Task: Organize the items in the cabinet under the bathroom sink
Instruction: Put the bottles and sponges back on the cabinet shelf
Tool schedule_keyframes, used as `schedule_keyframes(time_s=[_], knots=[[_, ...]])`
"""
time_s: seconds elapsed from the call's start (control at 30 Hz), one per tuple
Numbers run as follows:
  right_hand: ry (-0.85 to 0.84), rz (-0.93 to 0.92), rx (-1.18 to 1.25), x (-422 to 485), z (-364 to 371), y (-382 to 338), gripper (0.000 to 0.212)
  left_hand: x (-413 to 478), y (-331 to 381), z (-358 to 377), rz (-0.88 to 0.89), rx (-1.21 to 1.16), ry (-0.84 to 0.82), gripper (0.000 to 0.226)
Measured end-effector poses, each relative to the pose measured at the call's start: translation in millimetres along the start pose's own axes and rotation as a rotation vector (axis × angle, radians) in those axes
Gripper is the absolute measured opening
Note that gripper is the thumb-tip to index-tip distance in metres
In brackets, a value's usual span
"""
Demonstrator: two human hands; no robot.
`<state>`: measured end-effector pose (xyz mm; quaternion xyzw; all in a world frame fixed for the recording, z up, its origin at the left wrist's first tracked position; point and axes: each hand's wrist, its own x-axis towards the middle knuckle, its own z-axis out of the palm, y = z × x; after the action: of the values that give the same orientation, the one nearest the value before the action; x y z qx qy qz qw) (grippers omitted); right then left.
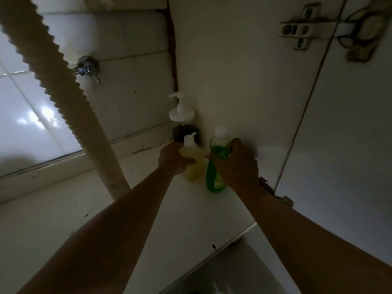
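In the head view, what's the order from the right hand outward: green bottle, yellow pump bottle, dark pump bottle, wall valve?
1. green bottle: gripped by the right hand.
2. yellow pump bottle: just left, held by the left hand.
3. dark pump bottle: behind, in the corner.
4. wall valve: far left, back wall.

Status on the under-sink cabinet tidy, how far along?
Looks done: the dark pump bottle stands upright in the back corner. In hand: the left hand grips the yellow pump bottle, the right hand grips the green bottle, both upright just in front of it, side by side. Left: releasing them; no other loose items show.
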<state>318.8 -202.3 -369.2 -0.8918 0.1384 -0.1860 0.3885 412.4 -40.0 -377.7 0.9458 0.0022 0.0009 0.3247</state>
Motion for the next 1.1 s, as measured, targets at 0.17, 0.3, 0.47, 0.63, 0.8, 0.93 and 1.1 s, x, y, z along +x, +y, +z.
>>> schedule_keyframes(time_s=[0.17, 0.3, 0.47, 0.63, 0.8, 0.93, 1.1], knots=[[0.013, -0.012, 0.048, 8.4, 21.1, 10.2, 0.056, 17.0, -2.4, 19.1, 0.051, -0.117, 0.042, 0.082], [-0.058, -0.012, 0.095, -3.1, 36.6, 23.2, 0.068, 15.3, -13.2, 24.8, 0.052, -0.195, 0.051, 0.082], [-0.102, 0.073, 0.059, -7.2, 45.2, 36.2, 0.078, 12.4, -26.4, 36.0, 0.025, -0.184, -0.007, 0.083], [-0.109, 0.153, 0.089, -5.6, 55.8, 46.4, 0.065, 13.7, -31.4, 42.2, 0.050, -0.227, -0.019, 0.080], [-0.077, 0.203, 0.162, 0.1, 61.8, 43.7, 0.053, 21.9, -25.0, 46.2, 0.097, -0.197, -0.023, 0.070], [-0.040, 0.224, 0.202, 3.7, 69.9, 43.9, 0.052, 25.1, -20.1, 53.6, 0.110, -0.256, -0.027, 0.069], [-0.025, 0.224, 0.210, 7.9, 73.1, 43.6, 0.050, 29.5, -17.2, 58.4, 0.123, -0.262, -0.031, 0.069]])
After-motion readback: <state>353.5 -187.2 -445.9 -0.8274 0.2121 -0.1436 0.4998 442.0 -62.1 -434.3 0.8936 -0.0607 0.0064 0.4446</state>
